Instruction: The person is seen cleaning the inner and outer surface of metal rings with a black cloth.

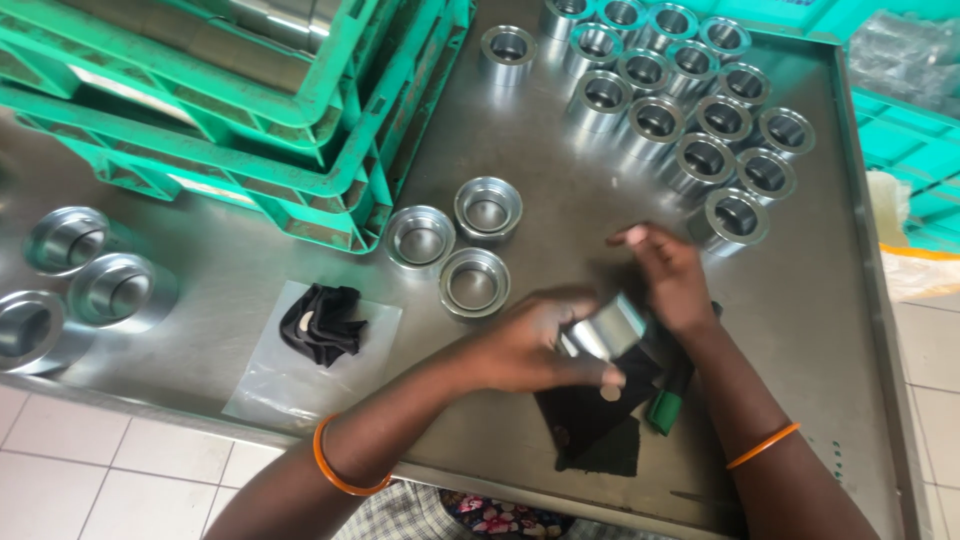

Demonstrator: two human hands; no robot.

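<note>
Steel table [600, 215], hands [600, 320] hiding metal cup [605, 330]

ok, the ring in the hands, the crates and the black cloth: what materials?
Ring: looks like machined steel, bright mirror-like glare, possibly plated. Crates: moulded plastic by the look, flat green, ribbed lattice walls. Black cloth: soft fabric, matte, lying limp and creased. Left hand holds the ring.

Green crates [300, 150] stacked upper left; plastic bag [270, 385] on steel table [560, 200].

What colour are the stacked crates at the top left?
Green; the crates show best in the head view.
</note>
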